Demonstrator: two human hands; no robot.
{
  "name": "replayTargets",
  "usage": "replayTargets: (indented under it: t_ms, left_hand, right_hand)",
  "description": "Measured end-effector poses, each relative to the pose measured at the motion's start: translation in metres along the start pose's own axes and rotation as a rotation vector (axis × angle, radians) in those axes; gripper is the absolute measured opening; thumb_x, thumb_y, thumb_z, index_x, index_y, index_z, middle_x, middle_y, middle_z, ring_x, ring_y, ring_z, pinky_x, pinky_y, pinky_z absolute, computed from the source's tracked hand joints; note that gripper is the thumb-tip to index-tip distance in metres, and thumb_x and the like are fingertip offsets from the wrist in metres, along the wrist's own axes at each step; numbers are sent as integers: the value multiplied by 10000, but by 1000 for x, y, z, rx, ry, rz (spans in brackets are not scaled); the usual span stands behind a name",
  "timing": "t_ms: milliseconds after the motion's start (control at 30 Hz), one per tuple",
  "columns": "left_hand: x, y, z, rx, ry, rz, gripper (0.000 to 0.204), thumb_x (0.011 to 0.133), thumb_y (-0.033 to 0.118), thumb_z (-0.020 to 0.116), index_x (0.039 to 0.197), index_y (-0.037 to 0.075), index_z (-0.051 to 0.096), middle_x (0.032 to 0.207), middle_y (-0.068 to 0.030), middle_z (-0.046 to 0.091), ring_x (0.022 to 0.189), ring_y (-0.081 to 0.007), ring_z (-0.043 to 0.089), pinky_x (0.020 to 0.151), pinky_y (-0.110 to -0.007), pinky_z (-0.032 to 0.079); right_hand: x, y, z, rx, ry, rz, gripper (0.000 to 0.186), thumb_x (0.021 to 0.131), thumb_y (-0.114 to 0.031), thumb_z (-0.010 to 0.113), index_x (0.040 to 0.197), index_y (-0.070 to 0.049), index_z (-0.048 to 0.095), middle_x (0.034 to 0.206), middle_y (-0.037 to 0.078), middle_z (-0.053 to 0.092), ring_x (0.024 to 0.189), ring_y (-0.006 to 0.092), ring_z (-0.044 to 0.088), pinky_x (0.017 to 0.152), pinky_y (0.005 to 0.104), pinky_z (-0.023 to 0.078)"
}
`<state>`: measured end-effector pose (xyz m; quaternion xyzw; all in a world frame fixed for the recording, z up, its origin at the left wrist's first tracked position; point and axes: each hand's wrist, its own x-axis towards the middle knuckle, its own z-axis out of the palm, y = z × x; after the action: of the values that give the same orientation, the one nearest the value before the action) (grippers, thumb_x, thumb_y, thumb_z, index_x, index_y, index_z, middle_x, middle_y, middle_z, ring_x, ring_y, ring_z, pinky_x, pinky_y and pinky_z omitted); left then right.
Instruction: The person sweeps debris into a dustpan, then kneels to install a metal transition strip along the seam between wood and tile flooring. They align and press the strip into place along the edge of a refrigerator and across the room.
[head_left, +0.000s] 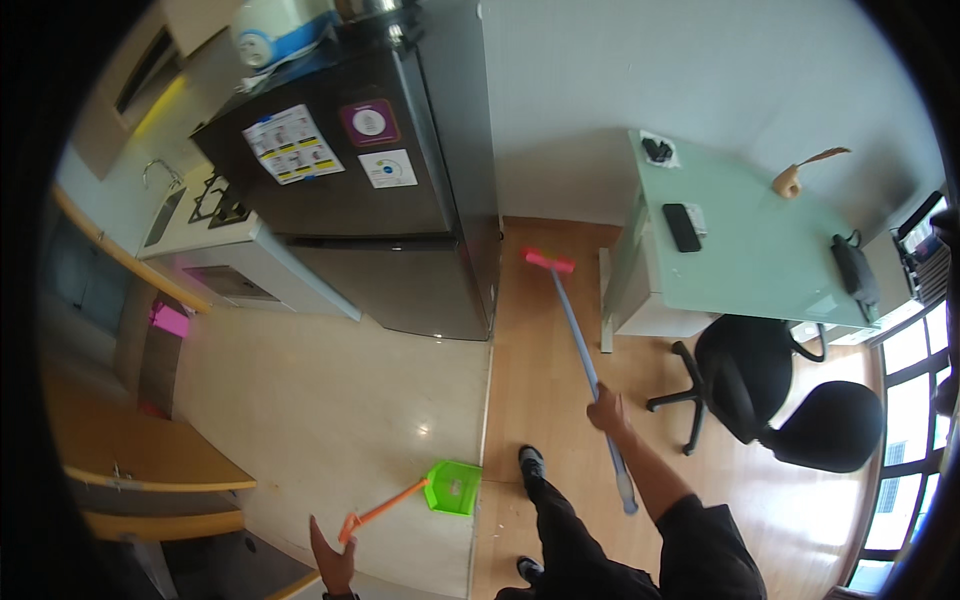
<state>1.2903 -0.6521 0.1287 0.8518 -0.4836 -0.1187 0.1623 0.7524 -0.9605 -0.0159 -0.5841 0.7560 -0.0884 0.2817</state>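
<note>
My right hand [608, 411] is wrapped round the grey-blue handle of a broom [577, 325]. Its pink-red head [548, 261] rests on the wooden floor between the fridge and the desk. At the lower left, my left hand [332, 563] is open, fingers stretched out, close to the orange handle end of a dustpan [453, 488]. Whether the hand touches that handle, I cannot tell. The dustpan has a green tray, which lies on the pale tiles beside the line where tile meets wood. Small specks lie on the wooden floor near my feet.
A dark fridge [385, 285] stands ahead, left of the broom head. On the right are a glass-topped desk [740, 270] and a black wheeled chair [745, 375]. The kitchen counter [205, 225] is at the far left, with an open wooden cabinet door [150, 455] nearer me.
</note>
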Motion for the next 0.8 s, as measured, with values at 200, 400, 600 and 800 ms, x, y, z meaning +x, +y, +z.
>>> replayTargets:
  t_ms: [200,400,600,800]
  left_hand:
    - [41,4,30,-127,-424,-219,874,754,124,758,1486,-39,309,1356,-238,559,1298,-365,520,1074,-410,420]
    - [53,-4,50,-96,-500,-245,640,779,114,735,1356,-37,503,1122,-198,678,1059,-298,661,932,-380,500]
    - [61,-13,48,-172,-491,-50,498,796,168,735,1241,-16,609,1013,-156,703,942,-262,686,849,-354,527]
    - [56,-25,51,-282,-621,39,252,841,166,707,1036,16,646,839,-87,687,756,-193,662,721,-322,533]
  right_hand:
    - [214,-45,80,16,-70,73,488,850,-71,517,1334,-12,528,992,292,678,920,459,666,810,536,542]
    - [158,8,158,-5,-115,-9,672,847,-93,528,1500,-107,374,960,329,657,898,468,664,799,547,535]
    - [-116,103,79,-156,-422,110,792,830,-121,533,1559,-218,241,816,349,627,773,507,638,725,575,515]
    - [-377,119,-40,-108,-539,254,562,864,-188,566,1419,-140,492,790,279,652,743,452,662,669,524,533]
